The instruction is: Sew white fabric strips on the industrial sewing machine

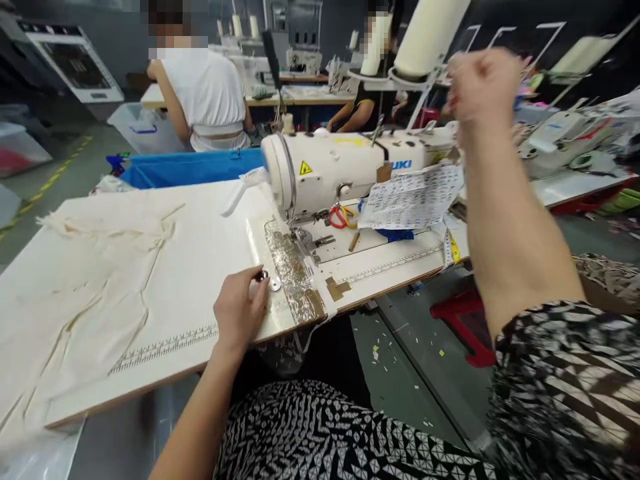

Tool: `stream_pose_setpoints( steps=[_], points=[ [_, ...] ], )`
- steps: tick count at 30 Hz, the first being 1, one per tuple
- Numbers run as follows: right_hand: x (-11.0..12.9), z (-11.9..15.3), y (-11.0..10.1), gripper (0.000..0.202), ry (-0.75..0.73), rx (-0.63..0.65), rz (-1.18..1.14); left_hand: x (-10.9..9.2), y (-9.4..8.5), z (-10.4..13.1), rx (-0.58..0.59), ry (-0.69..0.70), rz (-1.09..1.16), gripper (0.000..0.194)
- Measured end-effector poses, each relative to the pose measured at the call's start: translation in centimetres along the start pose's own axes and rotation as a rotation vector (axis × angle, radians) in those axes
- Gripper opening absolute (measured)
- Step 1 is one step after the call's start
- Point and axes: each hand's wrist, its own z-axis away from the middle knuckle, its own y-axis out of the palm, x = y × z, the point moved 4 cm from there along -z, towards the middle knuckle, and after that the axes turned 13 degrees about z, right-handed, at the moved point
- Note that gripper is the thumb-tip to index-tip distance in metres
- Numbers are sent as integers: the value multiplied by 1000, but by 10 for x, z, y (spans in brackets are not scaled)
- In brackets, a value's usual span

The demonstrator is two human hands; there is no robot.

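Beside the sewing machine (345, 170), the left hand (239, 310) is pinching a small, hard, slippery-looking metal bobbin (262, 275) by its rim, while the right hand (483, 83) is hanging clenched.

white industrial sewing machines, beyond the fingers (257, 283): one near (345, 170)
cream thread cones above: two (430, 33)
red-handled scissors: one (339, 217)
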Motion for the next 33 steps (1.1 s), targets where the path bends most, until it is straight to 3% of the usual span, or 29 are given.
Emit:
stream_pose_setpoints(
  steps=[2, 3, 6, 9, 12, 17, 24, 30, 33],
  points=[
    [22, 18, -21, 45, 96, -122, -157, 6, -5, -2, -70, -162, 234, 36],
    [43, 35, -30, 37, 68, -143, -254, 8, -7, -3, -87, -252, 393, 38],
    [133, 109, -38, 17, -266, -5, -348, 9, -4, -2, -49, -532, 889, 46],
    [210, 183, -20, 19, -474, 103, -475, -1, 3, 2, 21, -758, 1205, 51],
    [247, 219, 10, 26, -415, 123, -521, -10, 10, 9, 34, -874, 1367, 51],
    [258, 225, 35, 30, -342, 90, -420, -14, 19, 17, 73, -878, 1422, 42],
    [259, 230, 36, 31, -343, 105, -216, -14, 16, 21, 74, -593, 1175, 33],
    [255, 231, 32, 22, -347, 313, -113, -10, 13, 18, 91, -492, 963, 37],
    [251, 222, 29, 23, -398, 395, -115, -10, 17, 17, 186, -519, 962, 41]
  ],
)
